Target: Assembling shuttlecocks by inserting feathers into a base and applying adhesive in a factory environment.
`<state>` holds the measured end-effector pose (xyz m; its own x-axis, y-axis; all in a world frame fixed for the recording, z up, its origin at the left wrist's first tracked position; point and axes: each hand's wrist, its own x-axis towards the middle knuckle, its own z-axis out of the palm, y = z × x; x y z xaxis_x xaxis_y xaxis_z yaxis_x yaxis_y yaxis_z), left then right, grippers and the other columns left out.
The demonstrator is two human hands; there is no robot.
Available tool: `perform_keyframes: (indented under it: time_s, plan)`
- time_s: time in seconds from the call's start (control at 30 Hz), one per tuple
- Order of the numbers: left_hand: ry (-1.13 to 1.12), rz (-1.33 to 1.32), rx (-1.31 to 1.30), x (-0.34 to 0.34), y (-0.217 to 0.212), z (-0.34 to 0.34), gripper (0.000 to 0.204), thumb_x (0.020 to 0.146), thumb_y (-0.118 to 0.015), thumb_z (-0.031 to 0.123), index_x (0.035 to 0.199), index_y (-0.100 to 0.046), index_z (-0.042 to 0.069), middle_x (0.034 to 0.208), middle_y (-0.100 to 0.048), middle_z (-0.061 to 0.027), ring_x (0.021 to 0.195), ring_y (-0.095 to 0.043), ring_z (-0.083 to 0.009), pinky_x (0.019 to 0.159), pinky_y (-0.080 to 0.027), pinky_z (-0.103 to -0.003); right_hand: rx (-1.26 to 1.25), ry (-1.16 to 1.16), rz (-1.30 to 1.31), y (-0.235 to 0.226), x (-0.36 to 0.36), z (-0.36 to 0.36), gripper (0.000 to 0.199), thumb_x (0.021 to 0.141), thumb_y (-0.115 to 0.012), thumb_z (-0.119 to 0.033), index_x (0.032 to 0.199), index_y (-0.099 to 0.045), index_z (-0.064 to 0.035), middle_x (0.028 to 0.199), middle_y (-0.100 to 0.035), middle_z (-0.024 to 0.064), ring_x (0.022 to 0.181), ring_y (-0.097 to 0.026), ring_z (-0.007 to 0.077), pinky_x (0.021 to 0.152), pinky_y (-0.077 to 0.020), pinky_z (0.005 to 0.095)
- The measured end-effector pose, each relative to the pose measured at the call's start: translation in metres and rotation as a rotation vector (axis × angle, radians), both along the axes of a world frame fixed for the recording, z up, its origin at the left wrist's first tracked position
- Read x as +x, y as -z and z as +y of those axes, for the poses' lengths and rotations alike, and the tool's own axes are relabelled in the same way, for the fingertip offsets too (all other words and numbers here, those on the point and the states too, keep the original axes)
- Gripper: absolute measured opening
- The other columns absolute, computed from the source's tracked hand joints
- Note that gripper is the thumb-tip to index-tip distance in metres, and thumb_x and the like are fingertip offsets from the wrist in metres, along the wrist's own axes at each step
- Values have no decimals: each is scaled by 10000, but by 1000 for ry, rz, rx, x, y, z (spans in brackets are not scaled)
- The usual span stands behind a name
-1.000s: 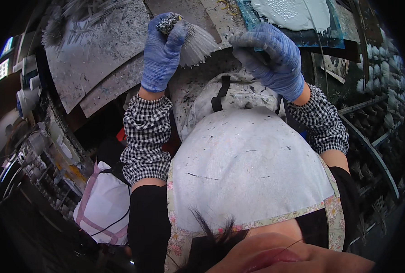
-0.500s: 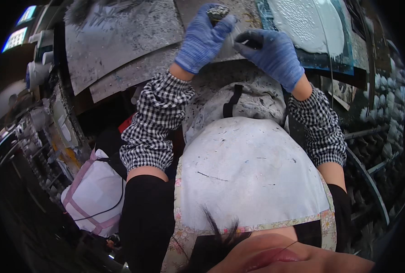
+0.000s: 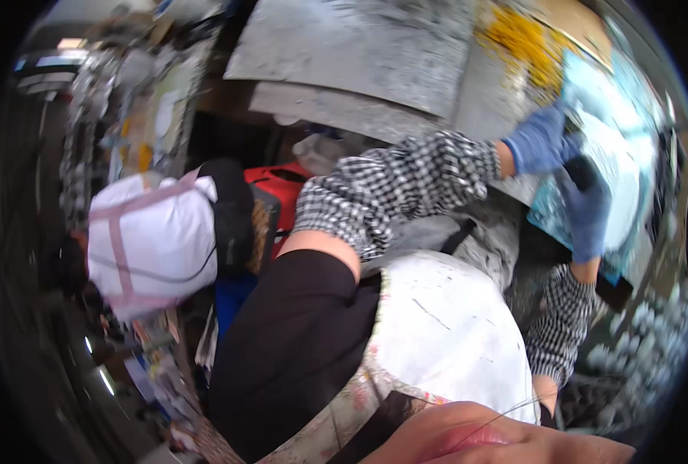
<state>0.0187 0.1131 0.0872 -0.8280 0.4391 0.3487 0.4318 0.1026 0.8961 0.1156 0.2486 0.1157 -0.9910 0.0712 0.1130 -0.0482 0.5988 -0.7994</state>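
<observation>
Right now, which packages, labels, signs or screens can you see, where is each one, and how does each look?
White bag: left of the person's arm, bulging, with pinkish straps and a thin dark cord across it.
Red container: behind the bag, partly hidden, with a dark band.
Lit panel: far upper left, small and bright, too blurred to tell more.
No readable labels or signs show.

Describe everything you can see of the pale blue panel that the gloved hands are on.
The pale blue panel is a flat board with a whitish, paint-like centre and darker teal edges. It lies tilted at the right of the view, beside a grey spattered board and a patch of yellow paint. The left hand, in a blue glove, is at its upper left edge; the right hand, also gloved, lies over its lower middle. The picture is blurred, so whether either has a grip on it cannot be told.
</observation>
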Motion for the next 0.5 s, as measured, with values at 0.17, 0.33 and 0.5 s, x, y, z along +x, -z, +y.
perform_keyframes:
  time_s: [0.17,0.33,0.5]
  plan:
    - [468,-394,194,-14,-29,21,298,878,-696,217,1089,-582,38,935,-623,-55,856,-590,-136,761,-496,-294,101,103,244,-12,-2,27,231,822,-714,-226,954,-692,-38,809,-710,106,698,-675,218,694,-533,327]
    - [463,-45,-34,-5,-16,58,424,782,-751,128,1161,-573,65,976,-614,-67,896,-594,-181,789,-508,-317,81,234,62,9,20,53,145,762,-686,-74,895,-692,-18,727,-673,74,668,-575,75,628,-492,276]
    - [477,845,-230,6,-9,76,281,707,-719,146,962,-603,122,931,-602,-127,928,-572,-358,815,-466,-455,-45,212,78,54,32,75,155,783,-706,-116,896,-699,-11,720,-691,121,669,-601,101,630,-497,311]
